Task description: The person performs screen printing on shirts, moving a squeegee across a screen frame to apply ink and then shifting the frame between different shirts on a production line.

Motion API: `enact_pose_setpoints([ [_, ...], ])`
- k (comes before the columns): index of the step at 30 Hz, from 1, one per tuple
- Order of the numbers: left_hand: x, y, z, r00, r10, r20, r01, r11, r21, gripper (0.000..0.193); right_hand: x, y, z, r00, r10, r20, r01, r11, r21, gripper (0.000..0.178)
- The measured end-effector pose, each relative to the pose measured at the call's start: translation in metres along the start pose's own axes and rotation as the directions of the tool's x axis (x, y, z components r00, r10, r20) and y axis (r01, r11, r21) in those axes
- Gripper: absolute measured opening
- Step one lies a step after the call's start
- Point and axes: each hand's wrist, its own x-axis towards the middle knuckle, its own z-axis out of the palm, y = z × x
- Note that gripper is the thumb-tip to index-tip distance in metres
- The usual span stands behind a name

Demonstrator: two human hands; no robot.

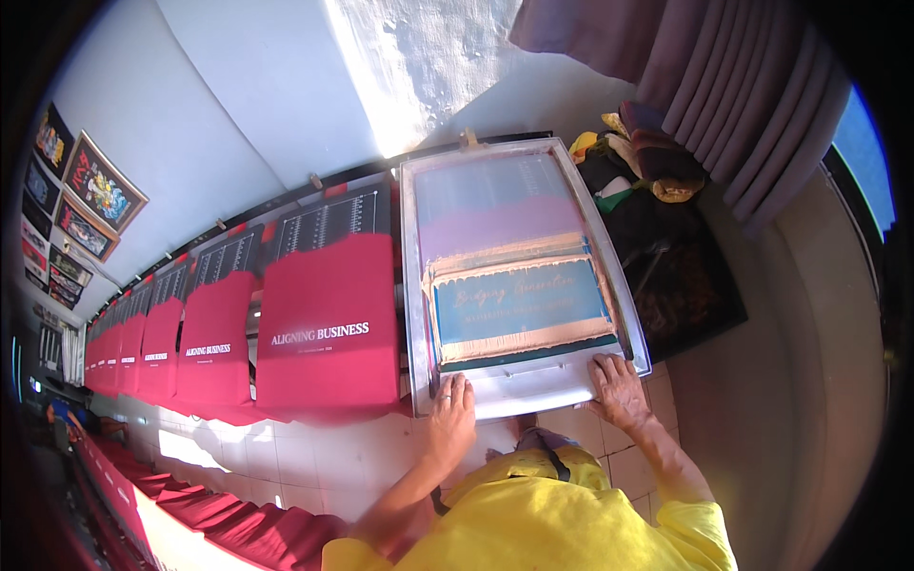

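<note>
Wall: pale grey-blue (238, 76), beyond the screen frame.
Curtain: purple-grey, pleated (752, 105), far R of frame.
Red shirts: row w/ white print (328, 366), L of frame, each on a dk board (328, 224).
Yellow top: worn by the person (533, 523), at frame's near side.
Screen frame: silvery, approx. rectangular (533, 388), landmark, in front of the person; pinkish shape shows thru its mesh.
Cloth pile: mixed colours (666, 157), just R of frame's far end.
Stencil panel: blue w/ lettering (524, 297), in frame's near half.
Peach ink: band (524, 340) along panel's near edge.
R hand: part-closed (621, 395), gripping frame's near rail, R corner.
L hand: part-closed, fingers tog. (451, 419), holding same rail, L end.
</note>
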Motion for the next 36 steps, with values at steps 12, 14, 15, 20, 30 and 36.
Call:
enact_pose_setpoints([
  [12,0.022,-0.062,-0.020,0.858,-0.513,-0.026,0.482,0.821,-0.307,0.048,0.039,0.093,0.042,0.761,0.548,-0.347,-0.456,0.832,0.315,0.030],
  [14,0.022,-0.081,-0.002,0.799,-0.600,0.033,0.574,0.746,-0.337,0.042,0.045,0.110,0.065,0.720,0.668,-0.187,-0.508,0.691,0.514,0.029],
  [15,0.019,-0.088,0.009,0.790,-0.613,0.014,0.575,0.733,-0.364,0.039,0.050,0.112,0.070,0.700,0.708,-0.095,-0.530,0.604,0.595,0.029],
  [20,0.019,-0.121,0.032,0.745,-0.664,0.065,0.591,0.611,-0.527,0.032,0.056,0.116,0.079,0.648,0.753,-0.114,-0.519,0.546,0.657,0.034],
  [30,0.018,-0.113,0.009,0.712,-0.702,0.014,0.530,0.524,-0.667,0.038,0.052,0.112,0.057,0.629,0.777,0.009,-0.579,0.460,0.673,0.042],
  [36,-0.009,-0.147,-0.027,0.665,-0.747,-0.015,0.525,0.482,-0.702,0.037,0.058,0.050,0.052,0.613,0.784,-0.100,-0.492,0.477,0.728,0.038],
])
